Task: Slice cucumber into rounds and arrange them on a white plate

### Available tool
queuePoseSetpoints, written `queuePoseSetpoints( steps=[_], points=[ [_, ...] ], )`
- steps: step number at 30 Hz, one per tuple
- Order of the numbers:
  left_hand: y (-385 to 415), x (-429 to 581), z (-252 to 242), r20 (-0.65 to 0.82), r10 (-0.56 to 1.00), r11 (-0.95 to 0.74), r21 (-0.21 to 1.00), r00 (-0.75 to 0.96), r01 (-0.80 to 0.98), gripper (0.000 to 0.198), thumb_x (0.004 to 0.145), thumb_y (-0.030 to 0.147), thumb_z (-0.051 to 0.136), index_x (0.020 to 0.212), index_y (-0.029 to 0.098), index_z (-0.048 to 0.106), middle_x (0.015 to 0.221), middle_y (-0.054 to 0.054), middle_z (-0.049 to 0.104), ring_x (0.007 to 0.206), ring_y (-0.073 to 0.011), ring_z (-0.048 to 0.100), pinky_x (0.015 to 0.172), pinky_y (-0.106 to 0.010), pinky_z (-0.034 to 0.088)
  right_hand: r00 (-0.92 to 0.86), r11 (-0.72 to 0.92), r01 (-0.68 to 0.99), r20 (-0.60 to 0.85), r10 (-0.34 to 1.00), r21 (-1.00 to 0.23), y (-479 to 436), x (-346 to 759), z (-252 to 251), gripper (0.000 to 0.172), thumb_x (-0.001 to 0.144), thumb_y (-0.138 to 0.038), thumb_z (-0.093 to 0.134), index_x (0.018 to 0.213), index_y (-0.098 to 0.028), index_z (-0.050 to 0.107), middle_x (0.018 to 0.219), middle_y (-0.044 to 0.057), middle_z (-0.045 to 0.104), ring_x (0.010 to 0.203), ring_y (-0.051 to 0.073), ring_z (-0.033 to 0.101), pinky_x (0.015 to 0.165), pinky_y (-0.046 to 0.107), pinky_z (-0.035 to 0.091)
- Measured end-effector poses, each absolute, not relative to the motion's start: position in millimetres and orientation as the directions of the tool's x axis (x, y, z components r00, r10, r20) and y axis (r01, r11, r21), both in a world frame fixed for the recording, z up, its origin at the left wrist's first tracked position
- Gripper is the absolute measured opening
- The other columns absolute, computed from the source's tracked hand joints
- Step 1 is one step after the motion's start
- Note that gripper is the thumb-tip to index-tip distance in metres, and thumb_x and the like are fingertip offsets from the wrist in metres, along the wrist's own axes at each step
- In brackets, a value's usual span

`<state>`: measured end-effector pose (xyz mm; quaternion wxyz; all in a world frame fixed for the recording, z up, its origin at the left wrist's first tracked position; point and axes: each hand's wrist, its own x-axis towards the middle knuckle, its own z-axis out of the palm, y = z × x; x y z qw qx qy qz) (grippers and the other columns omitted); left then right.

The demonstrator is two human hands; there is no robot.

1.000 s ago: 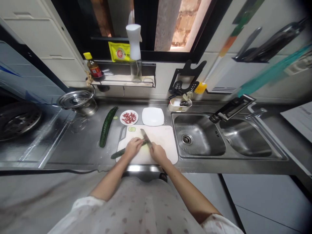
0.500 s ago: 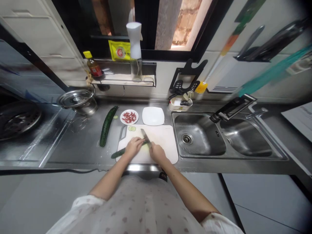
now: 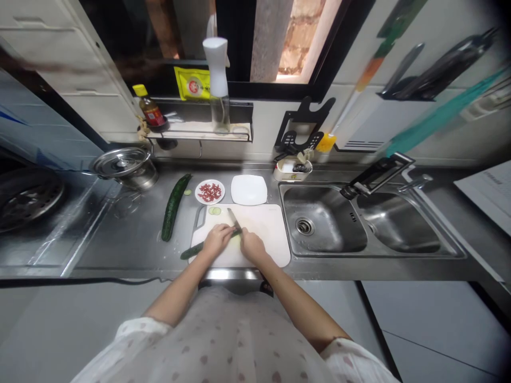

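Note:
My left hand [image 3: 217, 239] is closed on a cucumber [image 3: 192, 251] that lies slantwise over the white cutting board [image 3: 271, 234], its left end past the board's edge. In my right hand [image 3: 252, 246] is a knife [image 3: 233, 217], its blade against the cucumber's right end and pointing up and left. Pale green pieces lie beside the blade, partly hidden by my fingers. Thin cucumber slices [image 3: 214, 211] rest at the board's upper left. A whole cucumber [image 3: 174, 207] lies on the steel counter left of the board, with one slice [image 3: 187, 192] beside it.
Behind the board stand a plate of chopped red pieces [image 3: 209, 192] and a white square plate [image 3: 249, 190]. A lidded steel pot [image 3: 126, 166] is at the left. To the right is a double sink [image 3: 327, 218] with a black faucet [image 3: 373, 178]. A shelf [image 3: 199, 129] holds bottles.
The knife has shifted slightly and its blade now stands more upright, with my right hand a little nearer my left. The whole view has moved slightly.

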<state>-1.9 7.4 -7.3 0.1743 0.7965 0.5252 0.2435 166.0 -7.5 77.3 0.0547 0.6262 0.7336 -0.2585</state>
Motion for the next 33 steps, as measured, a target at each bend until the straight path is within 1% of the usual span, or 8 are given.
queuePoseSetpoints(
  steps=[6, 10, 16, 24, 33],
  points=[
    [6.7, -1.6, -2.9, 0.22, 0.913, -0.408, 0.529, 0.344, 0.744, 0.028, 0.093, 0.028, 0.049, 0.112, 0.024, 0.069, 0.101, -0.007, 0.065, 0.094, -0.0181, 0.056, 0.085, -0.031, 0.046, -0.214, 0.078, 0.94, -0.396, 0.893, -0.332, 0.7, 159.9, 76.9, 0.036, 0.092, -0.01, 0.031, 0.124, -0.012, 0.047, 0.098, 0.016, 0.067, 0.096, 0.022, 0.064, 0.079, 0.029, 0.046],
    [5.8, -0.6, -1.1, 0.233, 0.907, -0.421, 0.519, 0.35, 0.744, 0.027, 0.093, 0.031, 0.05, 0.111, 0.023, 0.069, 0.101, -0.006, 0.065, 0.094, -0.0187, 0.057, 0.084, -0.031, 0.046, -0.218, 0.084, 0.939, -0.39, 0.894, -0.333, 1.0, 160.1, 76.6, 0.036, 0.093, -0.011, 0.03, 0.126, -0.011, 0.046, 0.099, 0.016, 0.067, 0.099, 0.022, 0.064, 0.081, 0.029, 0.046],
    [6.3, -0.3, -5.3, 0.25, 0.906, -0.423, 0.518, 0.341, 0.743, 0.026, 0.093, 0.031, 0.05, 0.111, 0.024, 0.069, 0.1, -0.006, 0.065, 0.094, -0.0187, 0.056, 0.084, -0.032, 0.046, -0.226, 0.096, 0.947, -0.42, 0.879, -0.307, -12.6, 167.8, 70.5, 0.037, 0.092, -0.01, 0.033, 0.126, -0.011, 0.046, 0.099, 0.016, 0.067, 0.101, 0.021, 0.063, 0.084, 0.029, 0.045],
    [7.5, -0.6, -6.9, 0.26, 0.904, -0.426, 0.516, 0.338, 0.743, 0.027, 0.093, 0.032, 0.05, 0.111, 0.023, 0.068, 0.099, -0.006, 0.065, 0.092, -0.0182, 0.057, 0.084, -0.031, 0.046, -0.202, 0.089, 0.964, -0.471, 0.859, -0.251, -38.2, 179.8, 69.8, 0.036, 0.091, -0.01, 0.032, 0.124, -0.013, 0.047, 0.098, 0.016, 0.067, 0.098, 0.022, 0.064, 0.082, 0.03, 0.045],
    [6.3, 0.3, -4.1, 0.251, 0.909, -0.416, 0.526, 0.332, 0.742, 0.026, 0.093, 0.032, 0.051, 0.11, 0.023, 0.069, 0.098, -0.006, 0.065, 0.093, -0.0185, 0.057, 0.084, -0.032, 0.046, -0.224, 0.117, 0.955, -0.406, 0.886, -0.273, -25.2, 174.3, 59.0, 0.036, 0.09, -0.009, 0.034, 0.123, -0.013, 0.048, 0.098, 0.015, 0.067, 0.1, 0.021, 0.064, 0.083, 0.029, 0.045]
  ],
)
